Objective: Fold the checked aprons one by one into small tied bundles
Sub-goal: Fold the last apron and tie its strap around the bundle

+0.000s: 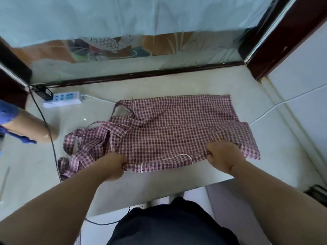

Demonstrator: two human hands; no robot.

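A red-and-white checked apron lies spread across a pale counter, its straps and ties bunched in a heap at the left. My left hand pinches the apron's near edge left of centre. My right hand grips the same near edge further right, knuckles up. Between the two hands the hem is lifted slightly off the counter. The apron's right corner lies flat beyond my right hand.
A white power strip with a black plug sits at the back left, and a black cable runs forward past the apron's ties. Another person's arm with a blue sleeve rests at the left. A white wire crosses the right side.
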